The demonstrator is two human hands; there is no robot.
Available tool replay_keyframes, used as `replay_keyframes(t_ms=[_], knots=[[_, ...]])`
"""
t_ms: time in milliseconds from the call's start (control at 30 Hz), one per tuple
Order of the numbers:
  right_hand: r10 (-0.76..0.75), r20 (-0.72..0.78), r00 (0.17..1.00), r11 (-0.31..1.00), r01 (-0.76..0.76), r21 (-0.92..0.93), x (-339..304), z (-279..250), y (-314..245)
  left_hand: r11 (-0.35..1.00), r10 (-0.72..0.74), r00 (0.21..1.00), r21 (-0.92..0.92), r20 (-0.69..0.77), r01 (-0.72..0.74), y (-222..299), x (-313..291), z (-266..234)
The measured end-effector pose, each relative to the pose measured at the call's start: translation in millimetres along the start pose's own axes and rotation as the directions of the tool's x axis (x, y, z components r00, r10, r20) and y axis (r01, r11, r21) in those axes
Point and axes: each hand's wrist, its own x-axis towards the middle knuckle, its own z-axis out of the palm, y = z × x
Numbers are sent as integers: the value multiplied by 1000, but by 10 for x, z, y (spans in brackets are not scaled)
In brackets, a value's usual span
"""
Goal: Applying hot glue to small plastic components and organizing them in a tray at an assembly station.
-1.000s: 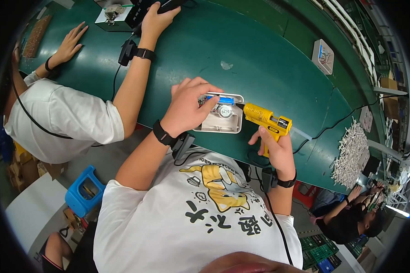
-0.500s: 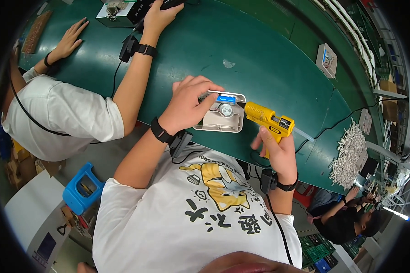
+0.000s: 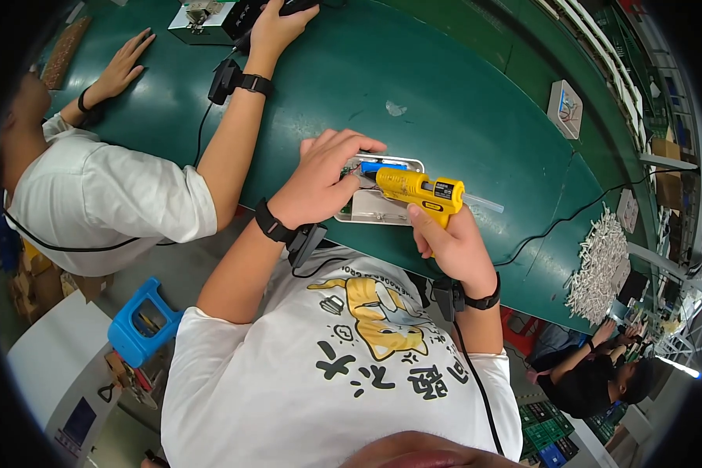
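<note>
A shallow white plastic housing (image 3: 378,219) lies on the green table in front of me, its inside facing up. Along its far wall sits a blue cylindrical battery (image 3: 384,167), with a bit of green circuit board and thin wires at the left end. My left hand (image 3: 317,178) grips the housing's left side, thumb reaching over the inside. In my right hand (image 3: 454,243) is a yellow hot glue gun (image 3: 413,189), fingers wrapped round its handle. Its dark nozzle points left into the housing near the battery and my left thumb. A translucent glue stick (image 3: 485,203) protrudes from its rear.
At my left a co-worker's arm (image 3: 238,140) reaches over the table towards a metal-and-black device (image 3: 210,23). Another white housing (image 3: 565,109) lies at the far right. A pile of small pale parts (image 3: 598,265) is near the right edge, and a black cable (image 3: 554,226) crosses there.
My right hand has moved the glue gun left, bringing its nozzle over the housing's inside, where the gun now covers the round part. My left hand has stayed nearly in place.
</note>
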Motion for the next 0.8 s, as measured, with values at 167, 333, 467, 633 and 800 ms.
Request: replay_keyframes(t_ms=[167,333,467,633,800], knots=[[60,-25,998,995,-62,-81,-55,-60,-12,1000,-4,1000,-8,7,4,6,-4,-25],[-74,-130,989,997,76,13,27,49,-75,999,-30,999,-17,19,30,35,19,-35],[-86,-86,993,996,88,25,-11,54,-91,1000,-4,999,11,-47,4,37,1,-22],[-176,-270,947,913,260,316,-183,-377,252,994,4,994,110,-107,8,59,-142,-94],[-193,-510,838,705,480,522,-412,-550,943,920,-184,982,-345,37,186,50,260,-34]])
